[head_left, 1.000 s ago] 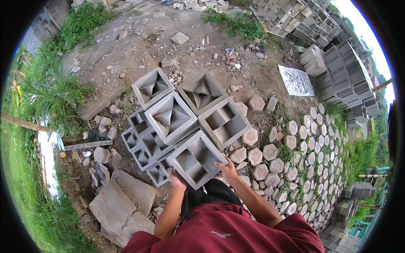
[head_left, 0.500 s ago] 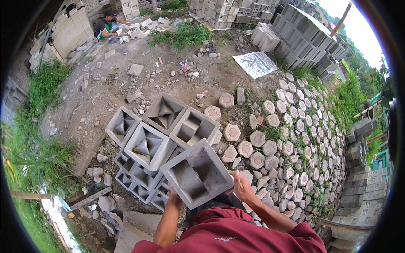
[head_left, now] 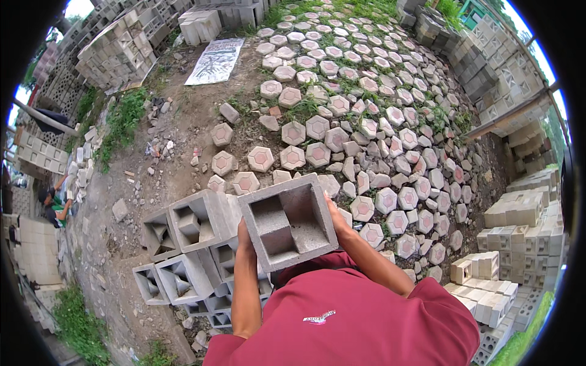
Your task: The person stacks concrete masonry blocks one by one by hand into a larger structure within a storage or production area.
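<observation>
Between my two hands is a square hollow concrete block (head_left: 278,238) with slanted inner panels, its open face turned up toward me. My left hand (head_left: 245,235) grips its left side, with the fingers mostly hidden behind it. On the opposite side, my right hand (head_left: 332,215) is closed against the wall near the upper right corner. The block is held up close in front of my body. Left of it and lower stands a pile of similar hollow blocks (head_left: 224,215), nearest to my left forearm, which partly hides it.
Hexagonal pavers (head_left: 260,158) and loose stones cover the ground ahead and right. A printed white sheet (head_left: 213,61) lies farther off. Block stacks (head_left: 519,210) line the right side. At far left a person (head_left: 58,210) crouches by rubble.
My view has turned right, so the pavers and right-hand stacks fill more of it. The held block has swung right with me, away from the pile. Both hands still hold it.
</observation>
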{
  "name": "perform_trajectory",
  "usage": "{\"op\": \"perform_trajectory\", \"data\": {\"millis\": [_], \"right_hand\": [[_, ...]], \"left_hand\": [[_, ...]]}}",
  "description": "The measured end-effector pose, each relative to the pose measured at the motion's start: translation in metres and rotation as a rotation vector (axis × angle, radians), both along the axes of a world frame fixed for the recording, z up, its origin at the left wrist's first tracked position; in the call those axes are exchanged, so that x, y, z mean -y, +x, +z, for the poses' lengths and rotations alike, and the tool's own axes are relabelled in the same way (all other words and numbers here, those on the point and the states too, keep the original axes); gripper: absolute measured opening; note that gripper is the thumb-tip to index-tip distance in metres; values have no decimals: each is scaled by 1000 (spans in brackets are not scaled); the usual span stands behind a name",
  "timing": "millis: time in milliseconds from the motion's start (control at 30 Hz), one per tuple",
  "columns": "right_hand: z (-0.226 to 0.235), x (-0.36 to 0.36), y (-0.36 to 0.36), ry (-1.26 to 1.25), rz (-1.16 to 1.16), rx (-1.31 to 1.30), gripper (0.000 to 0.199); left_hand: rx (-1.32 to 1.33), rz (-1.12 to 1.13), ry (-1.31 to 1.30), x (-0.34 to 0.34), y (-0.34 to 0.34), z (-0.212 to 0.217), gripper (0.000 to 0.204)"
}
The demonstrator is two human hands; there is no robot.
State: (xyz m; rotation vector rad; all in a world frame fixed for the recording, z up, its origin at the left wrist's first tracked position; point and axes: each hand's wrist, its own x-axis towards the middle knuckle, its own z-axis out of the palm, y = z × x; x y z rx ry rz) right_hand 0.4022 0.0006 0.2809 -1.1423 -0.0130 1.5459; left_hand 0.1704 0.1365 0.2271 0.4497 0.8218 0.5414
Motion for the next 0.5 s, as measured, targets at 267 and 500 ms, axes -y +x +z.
{"op": "perform_trajectory", "data": {"millis": [267,500], "right_hand": [[-18,67,102,216,-386,-66,61],[-20,80,192,342,-612,-27,53]], "left_hand": [[5,-328,59,4,167,33,48],[15,-492,95,9,290,48,54]]}}
